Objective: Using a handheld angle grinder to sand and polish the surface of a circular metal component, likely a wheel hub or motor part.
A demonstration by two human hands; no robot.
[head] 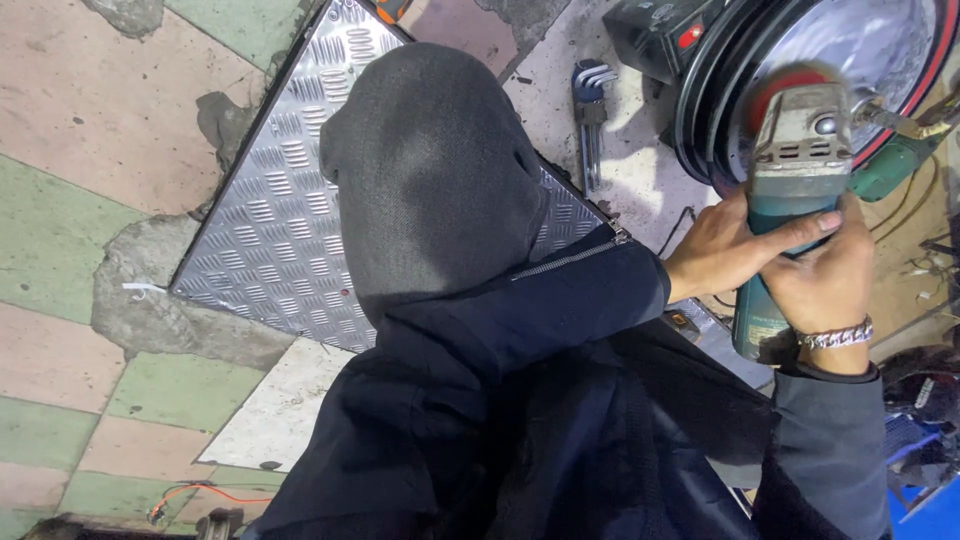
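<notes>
both hands clamp the teal angle grinder (790, 215), its long axis running up and away from the person: the right hand (825, 285) wraps the rear body, the left hand (725, 250) grips just ahead of it, nearer the head. the disc end meets the wheel rim (860, 50) directly beyond.

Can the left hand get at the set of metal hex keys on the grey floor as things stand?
Probably not at once. The left hand is wrapped around the green angle grinder together with the right hand. The hex keys lie apart, up and to the left, with open floor between.
</notes>
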